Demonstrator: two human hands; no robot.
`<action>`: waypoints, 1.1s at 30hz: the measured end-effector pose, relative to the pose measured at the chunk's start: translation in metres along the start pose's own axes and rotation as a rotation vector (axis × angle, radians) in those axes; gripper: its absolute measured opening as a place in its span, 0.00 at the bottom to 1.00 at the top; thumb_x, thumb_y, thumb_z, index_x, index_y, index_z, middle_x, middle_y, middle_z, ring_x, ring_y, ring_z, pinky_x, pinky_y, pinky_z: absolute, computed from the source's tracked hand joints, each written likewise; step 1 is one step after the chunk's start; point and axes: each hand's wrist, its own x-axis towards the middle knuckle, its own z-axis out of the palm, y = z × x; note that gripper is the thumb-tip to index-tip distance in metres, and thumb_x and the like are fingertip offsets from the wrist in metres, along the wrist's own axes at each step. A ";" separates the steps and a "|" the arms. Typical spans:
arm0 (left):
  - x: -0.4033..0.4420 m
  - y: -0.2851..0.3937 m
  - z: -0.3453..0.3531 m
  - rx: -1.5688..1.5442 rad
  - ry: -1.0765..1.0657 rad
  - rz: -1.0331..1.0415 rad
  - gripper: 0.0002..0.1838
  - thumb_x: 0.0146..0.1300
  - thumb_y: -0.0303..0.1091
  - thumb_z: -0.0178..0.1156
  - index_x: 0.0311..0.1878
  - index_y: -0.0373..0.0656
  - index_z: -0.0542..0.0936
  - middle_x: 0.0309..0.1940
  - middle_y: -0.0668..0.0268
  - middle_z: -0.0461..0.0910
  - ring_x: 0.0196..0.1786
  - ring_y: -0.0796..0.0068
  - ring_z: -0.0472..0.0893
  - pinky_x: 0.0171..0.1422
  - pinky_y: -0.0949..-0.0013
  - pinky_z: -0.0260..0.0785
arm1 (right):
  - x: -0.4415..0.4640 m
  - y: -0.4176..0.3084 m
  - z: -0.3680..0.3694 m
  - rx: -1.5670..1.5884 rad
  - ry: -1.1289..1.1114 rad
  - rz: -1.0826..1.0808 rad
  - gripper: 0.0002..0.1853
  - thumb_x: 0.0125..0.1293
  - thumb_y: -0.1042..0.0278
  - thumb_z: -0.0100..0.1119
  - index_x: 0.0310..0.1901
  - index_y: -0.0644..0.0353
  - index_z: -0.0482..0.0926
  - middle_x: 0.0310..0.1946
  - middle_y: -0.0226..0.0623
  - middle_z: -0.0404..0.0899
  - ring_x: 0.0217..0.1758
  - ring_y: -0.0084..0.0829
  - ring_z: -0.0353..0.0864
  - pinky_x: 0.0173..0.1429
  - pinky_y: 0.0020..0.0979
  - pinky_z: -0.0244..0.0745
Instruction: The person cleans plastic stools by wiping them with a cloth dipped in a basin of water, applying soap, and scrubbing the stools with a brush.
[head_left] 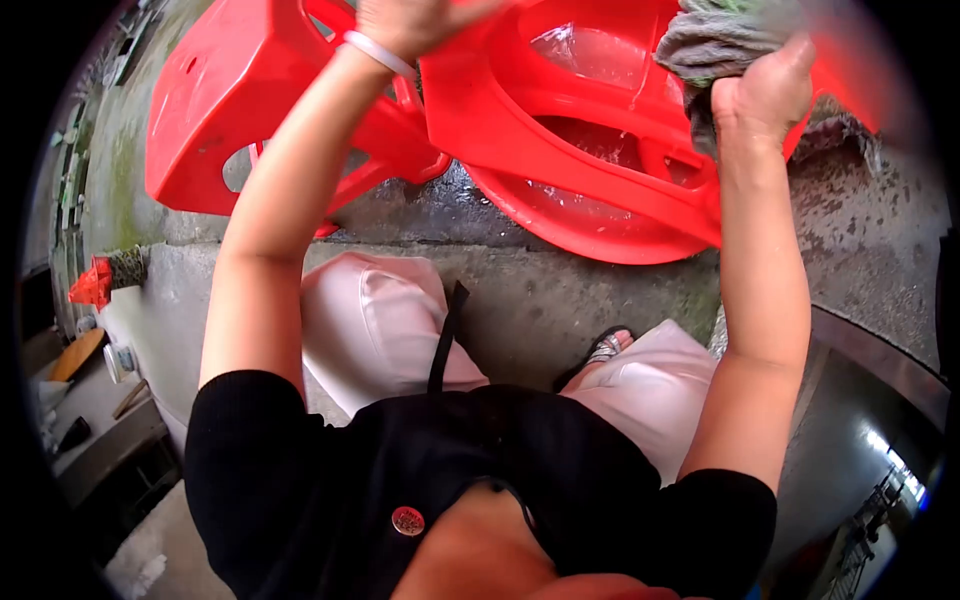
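Observation:
My right hand is closed around a wet, bunched grey cloth at the top right. A red plastic stool lies tilted over a round red basin with water in it, and the cloth is close to the stool's right side. Water trickles down inside the stool. My left hand, above a white bracelet, is at the stool's upper left. Its thumb stretches to the right, but the other fingers are cut off by the top edge, so whether it touches the stool cannot be made out.
Another red plastic stool stands to the left, partly behind my left forearm. The concrete floor is wet around the basin. A small red item is at the far left. Dark cloth lies right of the basin.

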 end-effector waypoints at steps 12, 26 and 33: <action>-0.016 -0.015 0.031 -0.304 -0.370 -0.272 0.43 0.43 0.47 0.78 0.62 0.41 0.72 0.58 0.52 0.73 0.62 0.53 0.70 0.68 0.57 0.62 | -0.034 0.133 -0.038 -0.336 0.437 0.650 0.14 0.71 0.65 0.50 0.46 0.69 0.77 0.42 0.38 0.82 0.44 0.30 0.81 0.48 0.30 0.76; -0.020 -0.024 0.043 -0.262 -0.299 -0.124 0.45 0.40 0.49 0.78 0.62 0.40 0.72 0.57 0.53 0.73 0.61 0.52 0.70 0.66 0.54 0.63 | -0.010 0.242 -0.048 -1.329 -1.224 0.732 0.14 0.62 0.65 0.51 0.43 0.65 0.79 0.40 0.47 0.82 0.39 0.36 0.84 0.37 0.35 0.78; -0.019 -0.022 0.044 -0.268 -0.300 -0.150 0.45 0.40 0.48 0.78 0.62 0.40 0.72 0.57 0.53 0.73 0.61 0.52 0.70 0.66 0.55 0.63 | -0.015 0.247 -0.039 -1.438 -1.100 0.660 0.11 0.62 0.68 0.51 0.42 0.62 0.80 0.37 0.46 0.82 0.37 0.36 0.84 0.36 0.35 0.77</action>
